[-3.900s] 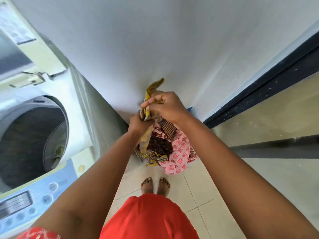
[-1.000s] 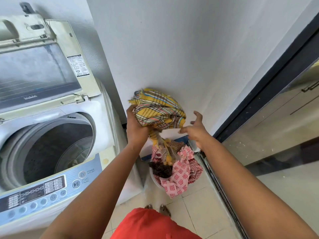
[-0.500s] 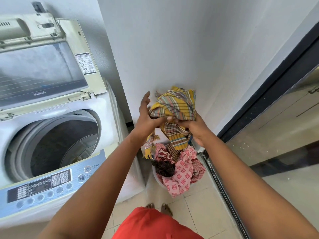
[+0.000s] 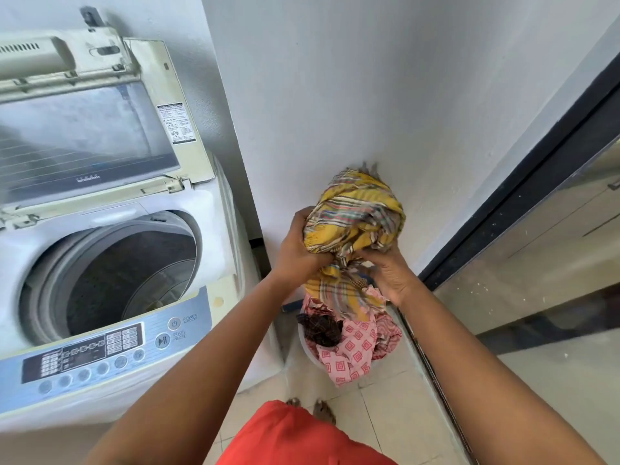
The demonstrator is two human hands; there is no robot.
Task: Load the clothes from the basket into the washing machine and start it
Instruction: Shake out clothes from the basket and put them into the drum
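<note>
Yellow checked cloth (image 4: 355, 216) was bunched above the basket (image 4: 310, 355), gripped from both sides; the left hand (image 4: 297, 253) had fingers curled into its left flank, and the right hand (image 4: 391, 270) clutched the gathered neck beneath; a tail hung down onto the remaining clothes (image 4: 352, 344). The washing machine (image 4: 214, 209) stood just left, lid (image 4: 87, 135) raised, drum (image 4: 110, 280) open. Judged soft, light and limp; loose ends would likely trail and snag on the basket load; best held by the gathered bulk, tail tucked up, before carrying across to the drum.
</note>
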